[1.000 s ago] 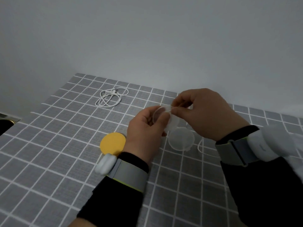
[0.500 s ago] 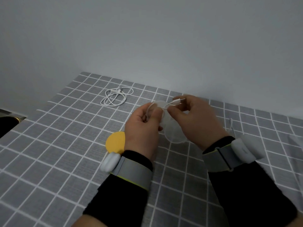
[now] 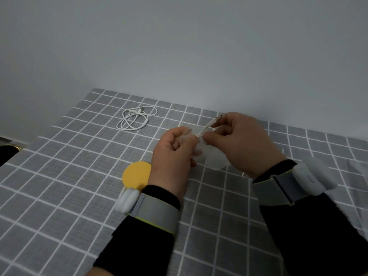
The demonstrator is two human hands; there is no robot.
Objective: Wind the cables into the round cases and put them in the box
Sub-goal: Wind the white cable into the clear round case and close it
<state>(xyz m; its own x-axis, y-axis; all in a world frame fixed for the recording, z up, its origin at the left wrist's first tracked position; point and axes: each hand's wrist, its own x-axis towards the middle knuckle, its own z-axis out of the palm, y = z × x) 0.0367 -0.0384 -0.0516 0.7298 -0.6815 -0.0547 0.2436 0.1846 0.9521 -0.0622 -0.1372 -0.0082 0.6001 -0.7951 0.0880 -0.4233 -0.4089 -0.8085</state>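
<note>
- The round case [image 3: 214, 158] is translucent plastic, frosted and smooth.
- The cable [image 3: 211, 123] at the top of the case has a white, smooth plastic sheath.
- The yellow disc [image 3: 136, 174] left of the case looks matt and smooth.
- The tablecloth [image 3: 59, 176] under the case is grey matt cloth, finely woven.

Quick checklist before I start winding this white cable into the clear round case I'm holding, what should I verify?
1. Left hand grips the translucent round plastic case: ok.
2. Right hand pinches the thin white cable just behind its plug: ok.
3. Cable seated in the case: cannot tell, fingers hide it.
4. Second coiled white cable lies apart on the grey checked tablecloth, not tangled with this one: ok.
5. Flat yellow round disc close by the left wrist: ok.
6. Box in sight for stowing: not ok, none in view.
</note>
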